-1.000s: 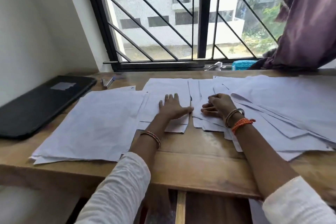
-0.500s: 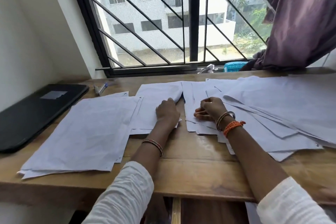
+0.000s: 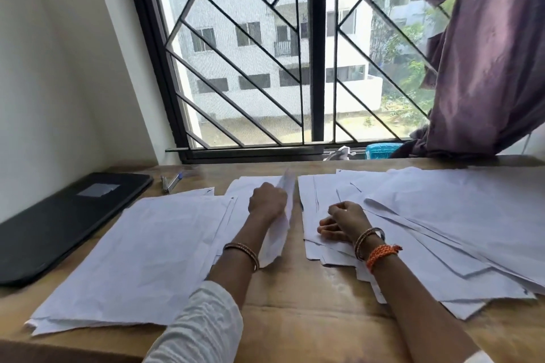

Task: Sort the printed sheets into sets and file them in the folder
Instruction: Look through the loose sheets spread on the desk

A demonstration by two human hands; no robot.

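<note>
We note the left hand (image 3: 267, 200) has closed on a sheet (image 3: 281, 222) it earlier pressed flat, raising it on edge between the piles. The right hand (image 3: 343, 219) rests loosely curled on the unsorted sheets (image 3: 442, 224). Sorting continues; black folder (image 3: 59, 224) untouched

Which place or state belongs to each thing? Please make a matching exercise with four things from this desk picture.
Things:
1. black folder
2. pen
3. lifted sheet
4. purple curtain

Places or states:
A. hangs at the right side of the window
B. held up on edge by the left hand
C. lies closed at the left end of the desk
D. lies near the window, between the folder and the paper piles

Pairs: 1-C, 2-D, 3-B, 4-A
</note>
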